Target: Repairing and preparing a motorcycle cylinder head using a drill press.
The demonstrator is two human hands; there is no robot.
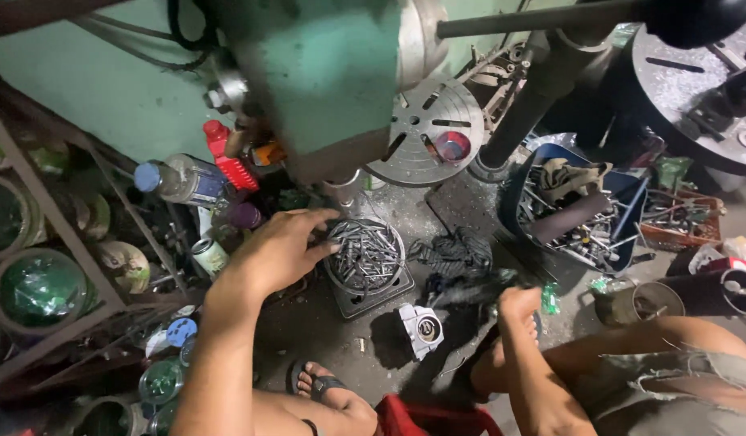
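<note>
Cluttered workshop floor (389,339): right hand (518,303) blurred, its grip unreadable; left hand (280,246), fingers spread, reaches into centre bowl of metal rods (366,257).

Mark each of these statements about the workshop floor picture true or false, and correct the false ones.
1. The left hand reaches into a round tin of metal pins. True.
2. The tin is full of green glass marbles. False: it holds grey metal pins or bits.
3. A red plastic bottle stands to the left, behind the tin, near the green machine body. True.
4. The right hand rests flat on the blue bin of tools. False: it is apart from the bin and closed on something dark and blurred.
5. A small silver metal part lies on the floor between the two forearms. True.
</note>
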